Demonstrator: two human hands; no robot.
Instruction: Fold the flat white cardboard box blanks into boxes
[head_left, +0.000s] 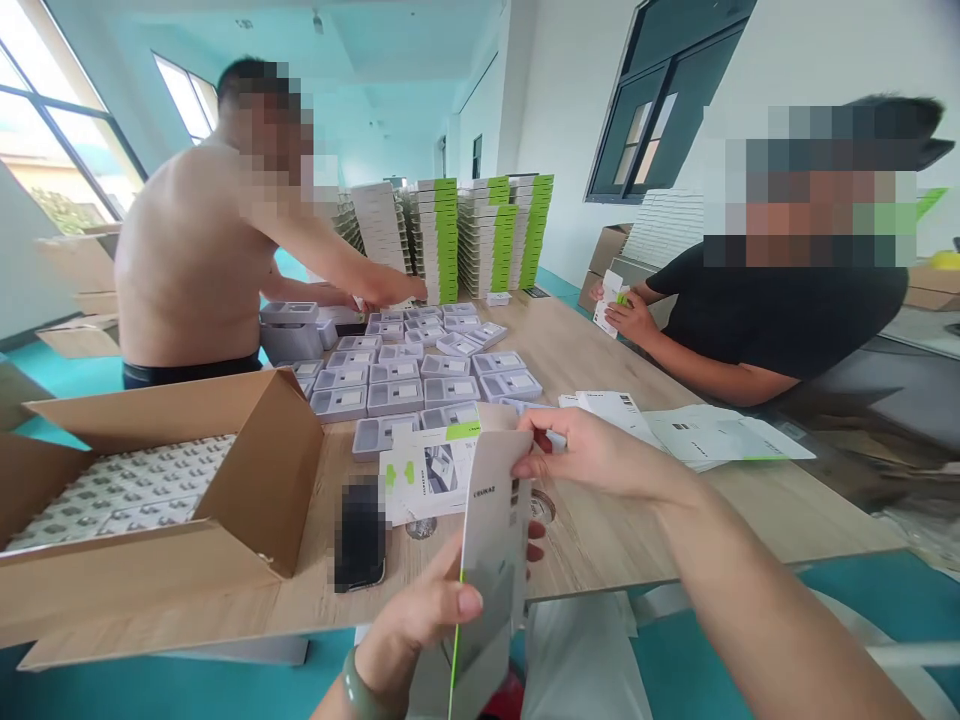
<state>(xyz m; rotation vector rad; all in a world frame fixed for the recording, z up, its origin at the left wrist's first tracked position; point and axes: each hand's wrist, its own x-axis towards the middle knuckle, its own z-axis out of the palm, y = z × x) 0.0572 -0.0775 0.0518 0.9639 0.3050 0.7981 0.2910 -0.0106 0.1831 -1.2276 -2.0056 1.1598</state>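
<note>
A white folding carton (491,560) with green edges and small black print stands upright before me, over the table's near edge. My left hand (439,600) wraps round its lower part, thumb on the front face and fingertips showing at the far side. At the top, my right hand (581,450) pinches the carton by its upper edge and flap. Just behind it lies another printed carton (405,490), flat on the table (600,540). A phone (360,540) is left of that. Whether anything is inside the held carton is hidden.
Rows of white plastic trays (394,396) cover the table's middle. An open cardboard box (277,490) with packed items stands at left. Flat cartons (720,435) lie at right. Tall carton stacks (487,240) rise behind. One person reaches over from the left; another holds a carton at right.
</note>
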